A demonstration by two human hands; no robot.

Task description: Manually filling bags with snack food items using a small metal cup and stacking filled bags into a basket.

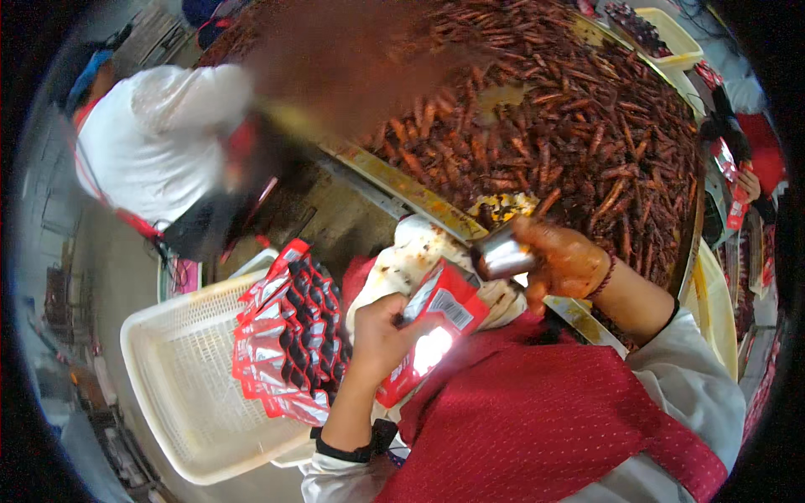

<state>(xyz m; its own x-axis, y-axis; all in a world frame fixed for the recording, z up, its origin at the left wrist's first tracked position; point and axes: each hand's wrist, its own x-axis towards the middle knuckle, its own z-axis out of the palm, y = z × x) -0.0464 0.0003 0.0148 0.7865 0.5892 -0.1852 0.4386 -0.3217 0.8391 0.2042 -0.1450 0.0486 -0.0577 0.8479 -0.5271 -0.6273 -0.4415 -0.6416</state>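
My left hand (387, 335) grips a red and silver pouch (444, 302) in front of my maroon apron. My right hand (558, 260), coated in reddish sauce, is closed on a small metal cylinder (503, 251) just above and right of the pouch. Beneath them lies a stained white cloth (407, 243) by the yellowish metal rim (394, 184) of a large vat. The vat holds a mass of dark red, glistening stick-shaped food (604, 151). Left of my left hand, several red and silver pouches (285, 335) stand packed in rows.
A white plastic basket (163, 369) sits at lower left. A person (151, 151) in white works at upper left. Another person's hand (746, 184) holds a red package at the right. Tubs (662, 42) line the vat's far edge. A blurry smear covers the top middle of the view.
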